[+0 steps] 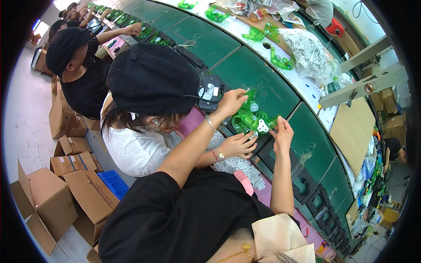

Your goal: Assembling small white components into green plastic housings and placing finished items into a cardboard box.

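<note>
A translucent green plastic shell (250, 117), shaped like a game controller, is held up over the belt edge. My left hand (231, 104) grips its far left end, fingers closed. On its right end, my right hand (283, 133) pinches the rim between thumb and fingers. A white rubber pad with holes (262, 126) sits in the shell, near a small round pale part (254, 106). Just below, a co-worker's hand (237, 147) with a wristwatch reaches to the shell's near side. Whether a second green piece lies underneath, I cannot tell.
White perforated pads (241, 168) lie in a heap on the pink bench. Black fixtures (301, 186) line the green conveyor belt (280, 94). Beyond it, green shells (282, 61) and a bag of white pads (307, 52) rest on a white shelf. The co-worker (144, 131) sits close on my left.
</note>
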